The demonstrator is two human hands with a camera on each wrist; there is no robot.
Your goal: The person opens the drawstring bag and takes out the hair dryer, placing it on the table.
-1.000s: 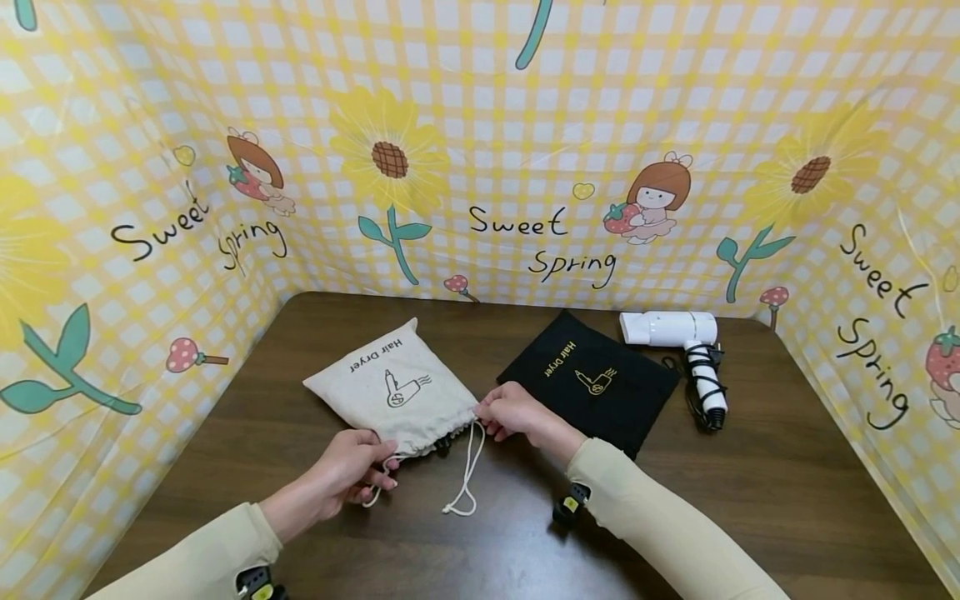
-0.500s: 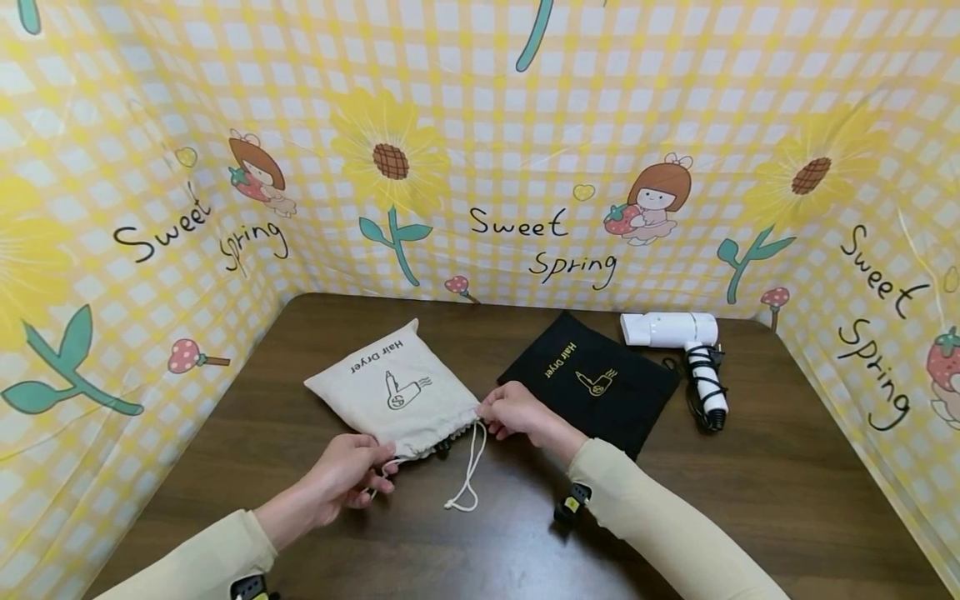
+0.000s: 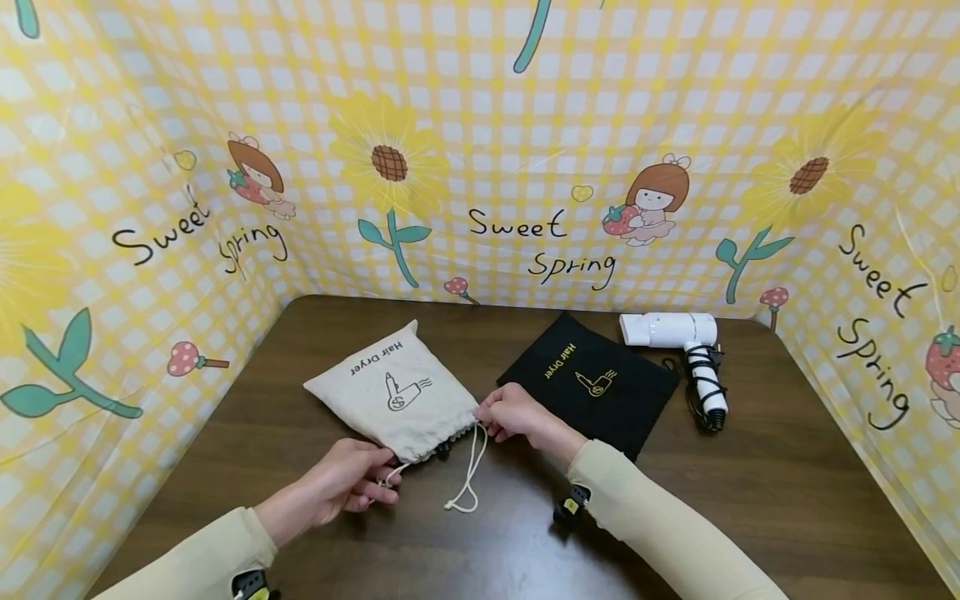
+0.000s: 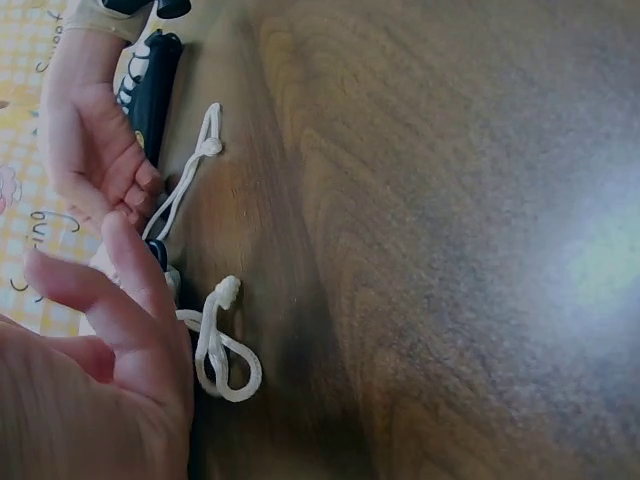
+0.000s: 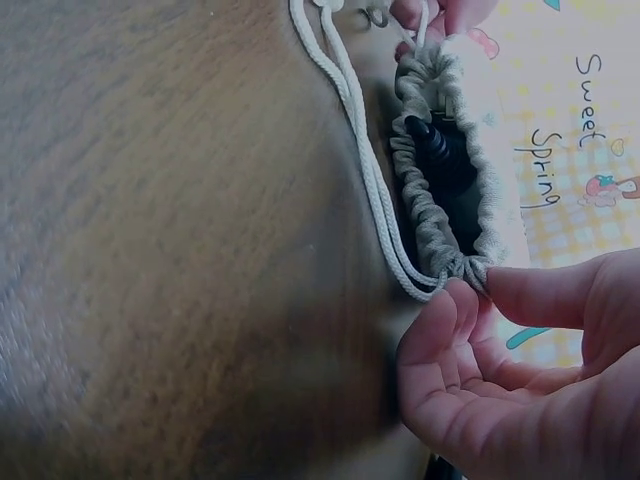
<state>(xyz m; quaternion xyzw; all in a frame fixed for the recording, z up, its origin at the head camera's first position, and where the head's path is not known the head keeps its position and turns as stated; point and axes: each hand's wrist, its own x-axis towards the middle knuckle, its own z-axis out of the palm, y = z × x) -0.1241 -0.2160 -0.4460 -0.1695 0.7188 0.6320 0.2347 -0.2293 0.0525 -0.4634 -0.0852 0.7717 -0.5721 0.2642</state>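
Observation:
A cream drawstring bag (image 3: 390,387), printed "Hair Dryer", lies plump on the table with its gathered mouth toward me. My left hand (image 3: 337,483) is at the mouth's left end, a white drawstring (image 5: 421,22) between its fingers. With thumb and fingertips, my right hand (image 3: 517,412) pinches the gathered cloth at the mouth's right end. Beside it a second white cord loop (image 3: 470,475) hangs down onto the table. In the right wrist view the mouth is partly open, and a black ribbed part (image 5: 440,150) shows inside.
Right of the cream bag lies a flat black bag (image 3: 592,383) with yellow "Hair Dryer" print. Beyond it is a white hair dryer (image 3: 671,330), black cord wound round its handle. A yellow checked cloth (image 3: 517,150) walls in the wooden table (image 3: 750,508).
My left hand has shifted slightly toward me at the bag's mouth, with the cord now running from the bag to its fingers. The right hand stays in place.

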